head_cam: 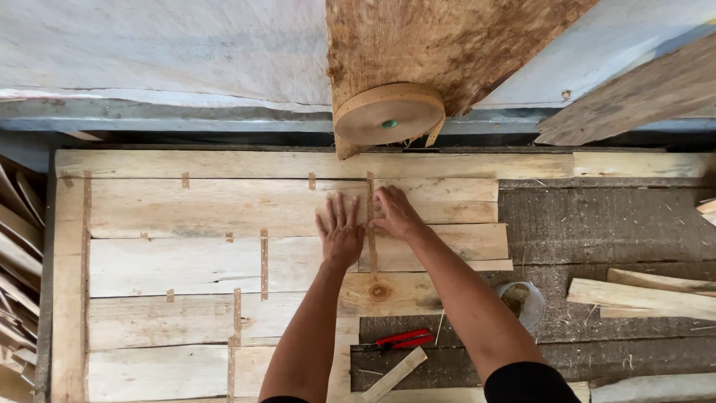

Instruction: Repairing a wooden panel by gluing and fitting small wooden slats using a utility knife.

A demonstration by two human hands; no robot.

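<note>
Both forearms reach up from the near edge of the bench (597, 224). Left hand (340, 233) lies flat, fingers spread, palm down on pale veneer strips (224, 261), just left of a tape strip (371, 224). Right hand (397, 213) presses fingertips on the tape's right side; neither hand is clamped on anything. Tape runs w/ its long axis near-to-far across the seams, top end pointing toward the tape roll (388, 113) at the far edge. Veneer strips lie lengthwise left-to-right, approx. at bench centre-left. Red cutter (399, 341) sits near the near edge, btw. the arms; a small bucket (522, 302) stands right of the right forearm.
</note>
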